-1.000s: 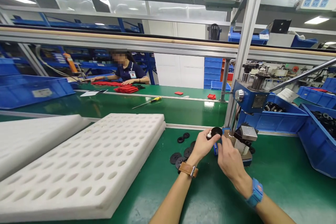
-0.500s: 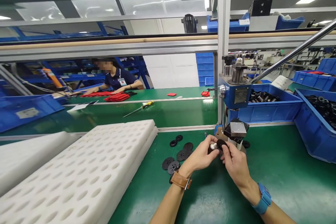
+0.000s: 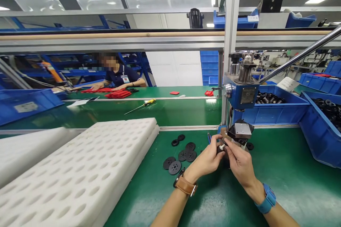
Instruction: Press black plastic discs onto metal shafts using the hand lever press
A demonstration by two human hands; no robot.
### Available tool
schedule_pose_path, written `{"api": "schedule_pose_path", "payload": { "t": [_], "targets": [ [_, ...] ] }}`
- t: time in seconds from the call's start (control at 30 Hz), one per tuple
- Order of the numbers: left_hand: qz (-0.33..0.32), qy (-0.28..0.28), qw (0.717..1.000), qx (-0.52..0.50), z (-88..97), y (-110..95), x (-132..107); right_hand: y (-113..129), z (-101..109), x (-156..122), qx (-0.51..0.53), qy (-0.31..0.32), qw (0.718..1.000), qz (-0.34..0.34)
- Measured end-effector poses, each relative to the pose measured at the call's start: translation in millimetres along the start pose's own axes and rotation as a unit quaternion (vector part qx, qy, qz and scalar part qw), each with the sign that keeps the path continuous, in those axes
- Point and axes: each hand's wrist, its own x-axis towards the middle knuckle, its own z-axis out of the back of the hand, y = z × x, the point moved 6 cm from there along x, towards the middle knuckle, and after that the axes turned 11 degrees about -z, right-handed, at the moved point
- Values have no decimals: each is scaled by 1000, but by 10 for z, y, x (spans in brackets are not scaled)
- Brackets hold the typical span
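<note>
Close together in front of the press, my two hands meet over a small part. My left hand (image 3: 204, 165) is closed around a piece with a white tip (image 3: 222, 147); its darker body is mostly covered by my fingers. My right hand (image 3: 242, 165) pinches a black disc, seen almost edge-on and largely hidden, against that piece. Just beyond them stands the blue hand press (image 3: 242, 92), with a metal block (image 3: 242, 130) at its base. Several flat black discs (image 3: 175, 167) with holes lie on the green bench left of my left hand, and two smaller black rings (image 3: 175, 142) lie behind them.
White foam trays (image 3: 80, 170) with round holes fill the left side. Blue bins (image 3: 274, 113) of dark parts stand at the right. A long press lever (image 3: 301, 55) slants up rightward. Across the bench, a person (image 3: 119, 74) handles red pieces (image 3: 118, 93); a yellow screwdriver (image 3: 149, 102) lies nearer.
The black disc in my right hand has turned from facing me to nearly edge-on and sits closer to the white-tipped piece. My fingers have drawn together, and the view has shifted slightly.
</note>
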Motion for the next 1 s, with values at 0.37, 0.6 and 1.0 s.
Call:
{"api": "schedule_pose_path", "payload": {
  "t": [0.37,0.6,1.0],
  "targets": [
    [-19,-69,997,-12,38,62,-2,18,-29,31,-35,75,994,70],
    [34,-129,990,-44,91,185,-14,384,466,58,-40,-52,979,194],
    [80,-221,972,-22,-31,259,-16,-1496,668,113,-294,186,883,-314]
  ]
}}
